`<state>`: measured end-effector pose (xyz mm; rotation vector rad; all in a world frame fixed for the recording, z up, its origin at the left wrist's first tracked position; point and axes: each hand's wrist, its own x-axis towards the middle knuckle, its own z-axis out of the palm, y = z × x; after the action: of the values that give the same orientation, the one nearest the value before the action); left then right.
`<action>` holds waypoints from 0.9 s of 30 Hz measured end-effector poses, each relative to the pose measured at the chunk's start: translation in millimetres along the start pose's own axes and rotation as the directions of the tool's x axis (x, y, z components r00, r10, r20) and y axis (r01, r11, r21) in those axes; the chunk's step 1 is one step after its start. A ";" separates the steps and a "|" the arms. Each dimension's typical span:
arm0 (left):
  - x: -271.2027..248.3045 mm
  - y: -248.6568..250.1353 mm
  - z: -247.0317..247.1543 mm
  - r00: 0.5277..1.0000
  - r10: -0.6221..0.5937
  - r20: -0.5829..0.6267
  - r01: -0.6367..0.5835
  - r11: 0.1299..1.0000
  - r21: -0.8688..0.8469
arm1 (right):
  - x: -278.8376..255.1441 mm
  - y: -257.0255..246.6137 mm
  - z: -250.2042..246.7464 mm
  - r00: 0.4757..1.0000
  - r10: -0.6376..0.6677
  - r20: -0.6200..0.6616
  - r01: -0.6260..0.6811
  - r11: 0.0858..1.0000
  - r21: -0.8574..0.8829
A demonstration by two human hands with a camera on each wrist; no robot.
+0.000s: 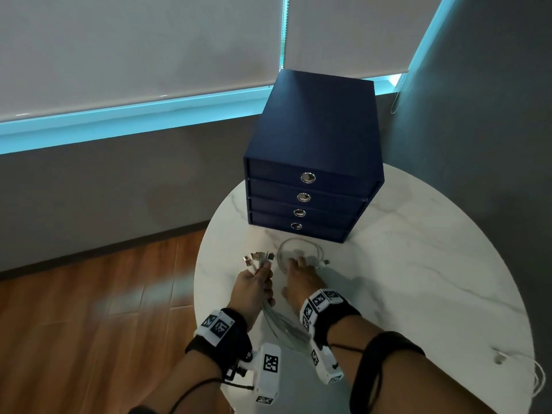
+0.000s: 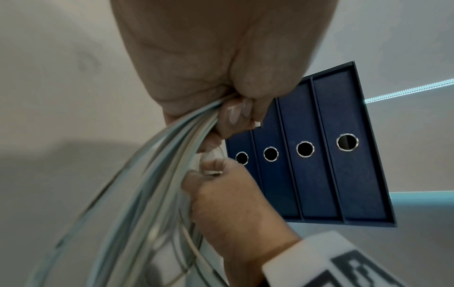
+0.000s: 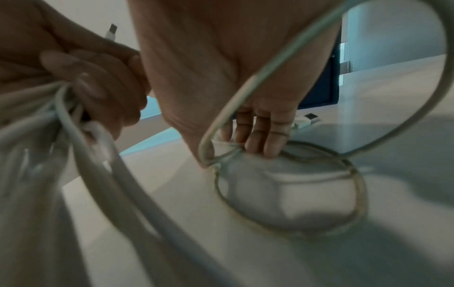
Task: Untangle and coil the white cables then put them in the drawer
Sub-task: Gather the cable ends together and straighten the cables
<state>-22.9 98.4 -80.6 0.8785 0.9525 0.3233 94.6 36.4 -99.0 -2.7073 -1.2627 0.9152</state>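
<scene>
Cables bunched in the clenched left hand — right hand pinching a flat coil mid-table, just before the closed drawers — and a strand looping by that thumb could snag and spring the coil open.

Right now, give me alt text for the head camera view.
Left hand grips a bundle of white cables, plugs fanned upward, while the right hand pinches a coiled cable lying on a round white table. Behind stands a blue four-drawer box, drawers shut.
</scene>
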 end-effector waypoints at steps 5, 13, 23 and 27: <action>0.6 -0.2 -0.5 1.000 0.001 0.004 -0.001 1.000 -0.006 | -3.8 17.1 -1.1 0.997 0.043 -0.071 -0.049 0.996 -0.079; -7.6 15.2 15.1 0.998 0.016 0.053 -0.016 1.000 0.002 | -15.1 59.0 -40.1 0.960 0.091 -0.266 0.000 0.946 0.324; -24.1 31.3 51.8 0.988 0.014 0.152 -0.002 0.997 -0.078 | -81.8 37.2 -135.4 0.847 0.380 -0.372 0.420 -0.048 0.906; -30.2 30.7 68.1 0.979 0.010 0.204 0.006 0.997 -0.075 | -104.5 22.3 -125.0 0.919 0.259 -0.298 0.342 -0.146 0.928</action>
<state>19.4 65.0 -20.7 0.8266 0.7444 0.2632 122.0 -24.7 51.3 -1.2615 -0.1247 0.6888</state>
